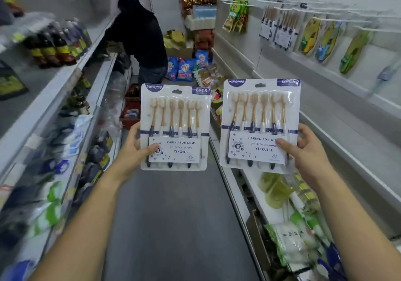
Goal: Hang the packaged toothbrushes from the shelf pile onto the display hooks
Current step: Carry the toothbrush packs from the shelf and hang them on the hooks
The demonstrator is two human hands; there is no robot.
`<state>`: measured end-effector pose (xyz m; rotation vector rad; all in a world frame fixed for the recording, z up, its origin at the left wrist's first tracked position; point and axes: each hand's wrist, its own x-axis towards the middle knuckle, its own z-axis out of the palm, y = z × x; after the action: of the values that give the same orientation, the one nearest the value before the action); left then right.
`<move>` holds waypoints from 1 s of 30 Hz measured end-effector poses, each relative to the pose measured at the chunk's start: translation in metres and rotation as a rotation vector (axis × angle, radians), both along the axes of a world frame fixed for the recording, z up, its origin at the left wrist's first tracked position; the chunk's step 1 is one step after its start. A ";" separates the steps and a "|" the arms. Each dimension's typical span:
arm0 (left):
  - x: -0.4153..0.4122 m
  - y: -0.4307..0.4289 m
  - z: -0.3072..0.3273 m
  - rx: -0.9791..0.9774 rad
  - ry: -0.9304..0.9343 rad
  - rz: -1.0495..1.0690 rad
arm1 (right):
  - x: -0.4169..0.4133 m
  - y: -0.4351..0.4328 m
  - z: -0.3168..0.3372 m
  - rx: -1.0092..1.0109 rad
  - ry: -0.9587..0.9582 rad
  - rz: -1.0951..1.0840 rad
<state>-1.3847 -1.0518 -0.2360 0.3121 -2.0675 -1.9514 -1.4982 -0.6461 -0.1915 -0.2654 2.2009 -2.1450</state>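
the left clear plastic pack of six gold-handled toothbrushes (175,126) and the right pack of the same kind (260,124) are both held upright in the air over the grey aisle floor (173,226). they are side by side but apart, with the print facing the person. the left hand (134,148) grips the lower left edge of its pack, thumb on the front label and fingers curled behind. the right hand (308,150) grips the lower right edge of the other pack in the same way. both forearms reach forward, the right hand a little higher.

the step in hand seems to be bringing the packs to the white wire display hooks (325,11) at the top of the right wall panel, where similar packs (280,27) hang. to do it well, the person should probably turn to that wall, hang one pack at a time, and guide the small slot (260,84) at the top edge of the card onto the hook tip, keeping the card flat. the low grip may let the top wobble.

farther down the aisle, a person in a dark jacket (138,35) bends over the left shelf.
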 end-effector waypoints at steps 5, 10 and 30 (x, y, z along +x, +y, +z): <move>-0.047 -0.008 0.005 -0.019 -0.021 0.089 | -0.068 -0.021 -0.002 -0.046 -0.024 0.071; -0.093 -0.027 0.010 0.003 -0.029 0.131 | -0.120 -0.045 -0.002 -0.019 -0.022 0.106; -0.339 -0.243 0.005 0.054 -0.037 0.046 | -0.340 -0.238 -0.018 -0.034 -0.121 0.018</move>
<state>-1.7242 -1.2953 -0.2311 0.4062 -2.0140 -1.9914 -1.8382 -0.8841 -0.2095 -0.1513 2.0909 -2.1303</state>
